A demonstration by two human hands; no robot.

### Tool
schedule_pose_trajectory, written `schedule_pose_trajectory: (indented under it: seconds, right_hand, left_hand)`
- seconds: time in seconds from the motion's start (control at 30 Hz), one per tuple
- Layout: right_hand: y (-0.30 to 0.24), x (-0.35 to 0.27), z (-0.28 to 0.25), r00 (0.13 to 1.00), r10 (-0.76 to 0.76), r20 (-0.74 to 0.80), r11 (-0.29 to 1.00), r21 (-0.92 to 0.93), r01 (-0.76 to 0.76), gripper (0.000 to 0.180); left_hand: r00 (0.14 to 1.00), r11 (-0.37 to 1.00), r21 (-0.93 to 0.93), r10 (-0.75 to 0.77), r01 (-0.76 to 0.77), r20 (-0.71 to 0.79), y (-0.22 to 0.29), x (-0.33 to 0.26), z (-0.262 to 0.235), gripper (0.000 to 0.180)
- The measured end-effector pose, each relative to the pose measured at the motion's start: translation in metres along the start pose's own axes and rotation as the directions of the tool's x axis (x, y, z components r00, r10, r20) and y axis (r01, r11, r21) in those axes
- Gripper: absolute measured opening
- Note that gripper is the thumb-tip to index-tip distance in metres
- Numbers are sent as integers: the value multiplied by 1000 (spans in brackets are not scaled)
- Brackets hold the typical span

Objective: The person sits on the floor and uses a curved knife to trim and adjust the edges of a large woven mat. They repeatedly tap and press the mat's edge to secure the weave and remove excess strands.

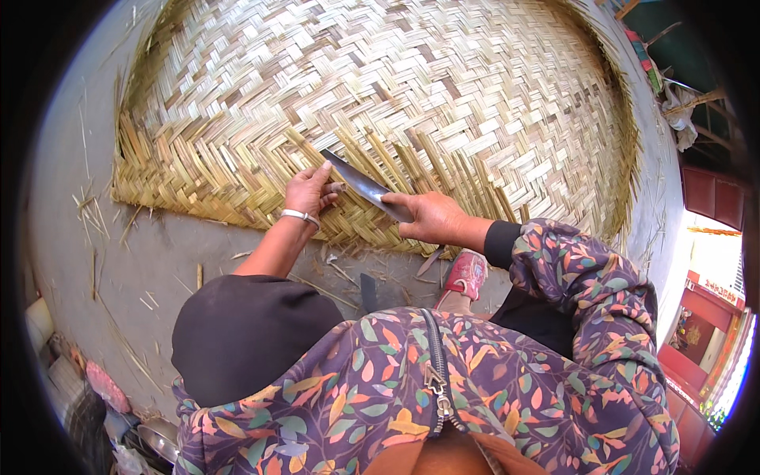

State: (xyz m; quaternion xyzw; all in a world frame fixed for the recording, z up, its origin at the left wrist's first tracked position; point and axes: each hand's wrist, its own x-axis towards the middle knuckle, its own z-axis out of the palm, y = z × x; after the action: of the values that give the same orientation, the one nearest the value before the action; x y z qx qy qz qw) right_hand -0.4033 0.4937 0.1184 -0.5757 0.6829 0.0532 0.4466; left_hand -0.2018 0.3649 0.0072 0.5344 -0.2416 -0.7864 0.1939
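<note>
A large woven mat [380,71] of split bamboo or cane strips lies in front of me, its near edge folded over, with loose strip ends [467,178] sticking up along the fold. My right hand [431,216] grips the near end of a dark, slightly curved metal knife blade [360,182]. The blade slants up and left across the fold. Close by its tip, my left hand [310,192] has its fingers curled in and its thumb against or beside the blade. What those fingers pinch is hidden. A pale bangle circles my left wrist.
Strip scraps litter the grey floor [158,277]. A small dark flat piece [368,293] and a pink shoe [465,273] are near the mat's front edge. A pink object [107,386] and a metal bowl [158,438] stand lower left. A red doorway [697,340] is at right.
</note>
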Motion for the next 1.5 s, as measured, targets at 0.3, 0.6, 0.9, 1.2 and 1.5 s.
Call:
schedule_pose_trajectory:
  seconds: [0.3, 0.6, 0.9, 1.2, 1.5]
  right_hand:
    - [-15, 27, 3, 995, -16, -95, 1000, -20, 15, 60]
    - [-17, 31, 4, 995, -36, -93, 994, -109, 25, 65]
    - [-22, 25, -4, 997, -51, -53, 980, -194, 40, 61]
    - [17, -86, -57, 992, 65, 109, 931, -364, -21, 57]
    - [37, -53, -59, 900, -363, 242, 649, -628, 430, 49]
  left_hand:
    - [954, 974, -39, -210, 224, 214, 8, -29, 3, 14]
    - [986, 985, -44, -168, 168, -3, 11, -5, 16, 20]
    - [962, 497, 835, 240, -238, 131, 10, -14, 5, 43]
    - [775, 153, 920, 599, -360, 204, -10, 4, -2, 48]
    - [700, 327, 709, 637, -625, 323, -8, -18, -44, 25]
